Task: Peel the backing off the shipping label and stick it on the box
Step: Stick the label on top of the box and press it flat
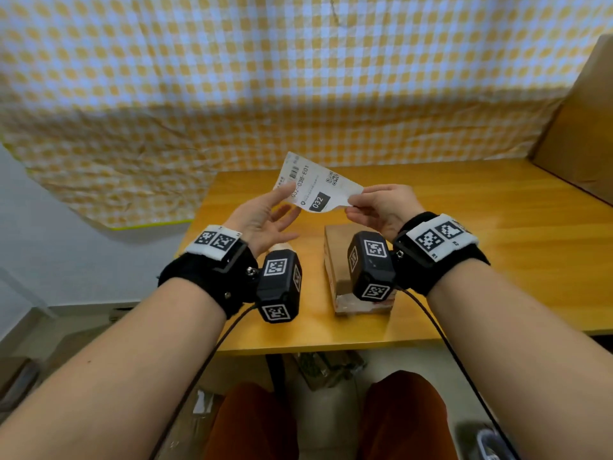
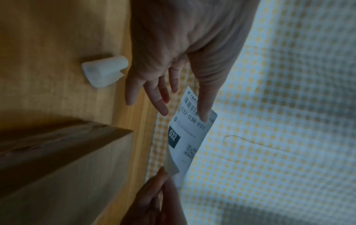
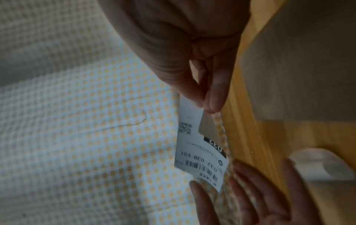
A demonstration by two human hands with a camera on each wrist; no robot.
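Observation:
The white shipping label [image 1: 315, 187], printed "032-038-E01", is held in the air over the table, printed face toward me. My right hand [image 1: 356, 202] pinches its right end between thumb and forefinger [image 3: 213, 97], where a corner of the backing [image 3: 209, 126] curls away. My left hand [image 1: 270, 210] is at the label's left end, thumb [image 2: 204, 112] lying on the printed face [image 2: 190, 137] and the other fingers straight and spread. The small brown cardboard box [image 1: 341, 257] lies on the table under my right wrist, also in the left wrist view [image 2: 57, 159].
The wooden table [image 1: 464, 234] has a white curled roll [image 2: 104, 71] on it below my left hand. A large cardboard box [image 1: 580, 127] stands at the right rear. A yellow checked cloth [image 1: 232, 78] hangs behind the table.

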